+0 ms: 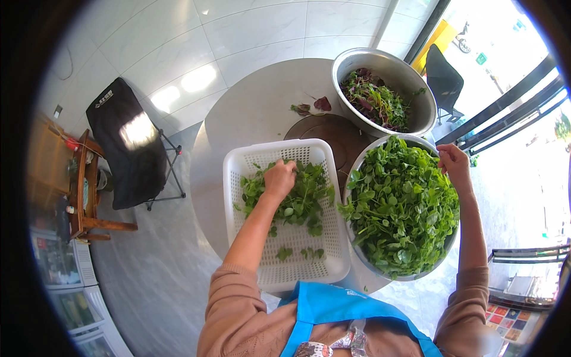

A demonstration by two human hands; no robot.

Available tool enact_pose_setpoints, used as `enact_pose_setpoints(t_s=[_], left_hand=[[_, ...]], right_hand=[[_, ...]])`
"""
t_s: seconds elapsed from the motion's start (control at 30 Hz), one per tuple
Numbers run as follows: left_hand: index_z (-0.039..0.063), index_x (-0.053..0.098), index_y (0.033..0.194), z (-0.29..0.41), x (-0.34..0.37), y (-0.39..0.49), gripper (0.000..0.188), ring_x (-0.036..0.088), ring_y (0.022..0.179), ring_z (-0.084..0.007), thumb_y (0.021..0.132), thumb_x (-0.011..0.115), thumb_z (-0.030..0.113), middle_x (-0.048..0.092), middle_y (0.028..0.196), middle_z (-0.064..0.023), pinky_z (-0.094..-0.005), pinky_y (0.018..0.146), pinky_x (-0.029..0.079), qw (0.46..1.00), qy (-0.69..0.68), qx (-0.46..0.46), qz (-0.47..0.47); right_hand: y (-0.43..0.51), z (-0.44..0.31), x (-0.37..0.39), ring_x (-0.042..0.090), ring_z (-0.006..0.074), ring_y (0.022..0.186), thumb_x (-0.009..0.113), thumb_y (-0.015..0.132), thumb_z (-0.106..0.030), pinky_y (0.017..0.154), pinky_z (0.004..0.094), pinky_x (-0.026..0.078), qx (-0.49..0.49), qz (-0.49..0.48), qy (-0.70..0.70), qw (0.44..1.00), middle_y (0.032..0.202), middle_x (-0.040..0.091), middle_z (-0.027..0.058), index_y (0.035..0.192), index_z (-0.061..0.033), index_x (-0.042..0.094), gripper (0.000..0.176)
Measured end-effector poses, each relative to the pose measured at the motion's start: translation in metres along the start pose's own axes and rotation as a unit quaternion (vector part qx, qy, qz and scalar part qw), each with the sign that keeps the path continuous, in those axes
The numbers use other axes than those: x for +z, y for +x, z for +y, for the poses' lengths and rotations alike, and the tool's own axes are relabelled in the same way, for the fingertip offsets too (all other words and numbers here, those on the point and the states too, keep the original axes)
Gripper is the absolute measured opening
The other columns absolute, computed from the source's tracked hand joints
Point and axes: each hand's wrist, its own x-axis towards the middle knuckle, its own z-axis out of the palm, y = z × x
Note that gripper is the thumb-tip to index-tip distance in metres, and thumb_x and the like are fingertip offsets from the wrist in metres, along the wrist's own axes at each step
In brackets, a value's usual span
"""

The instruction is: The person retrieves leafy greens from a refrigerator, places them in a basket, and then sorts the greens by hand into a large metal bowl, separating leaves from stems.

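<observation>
My left hand (280, 179) reaches into a white perforated plastic basket (337, 261), its fingers down among leafy green stems (303, 201); whether it grips any is hidden. Small loose sprigs lie on the basket floor nearer to me. At the far right rim of a round metal bowl (353, 236) is my right hand (454, 163), with thumb and fingertips pinched together; what is between them cannot be made out. That bowl is heaped with leafy greens (401, 209). Behind it, a larger metal basin (421, 105) contains mixed green and purple leaves (374, 100).
All the vessels stand on a round grey table (250, 102) with a dark brown round centre (341, 145). Purple leaf scraps (322, 103) lie behind the basket. A black folding chair (134, 147) and a wooden stand (82, 196) are at left; another dark chair (441, 80) is beyond the basin.
</observation>
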Motion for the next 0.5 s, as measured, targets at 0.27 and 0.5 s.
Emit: enact_pose_setpoints(t_s=[0.27,0.5], left_hand=[[0.031,0.052,0.122,-0.007,0.009,0.007,0.044,0.056,0.105,-0.0274,0.082,0.051,0.012,0.056,0.12,-0.0071,-0.0351,0.086,0.045,0.999,0.039,-0.008,0.008],[0.019,0.055,0.107,-0.022,0.016,0.009,0.024,0.058,0.088,-0.0231,0.083,0.054,0.015,0.058,0.101,-0.0072,-0.0339,0.077,0.045,0.986,-0.144,0.02,0.087]], right_hand=[[0.001,0.002,0.003,0.045,0.0041,0.048,0.053,0.087,-0.009,0.044,0.0182,0.037,0.002,-0.002,-0.016,1.0,0.059,0.054,-0.001,0.095,-0.0019,0.061,0.014],[0.001,0.001,0.003,0.047,0.0042,0.048,0.053,0.087,-0.008,0.044,0.0181,0.037,-0.002,-0.002,-0.001,1.0,0.06,0.054,-0.0002,0.095,-0.0019,0.062,0.014]])
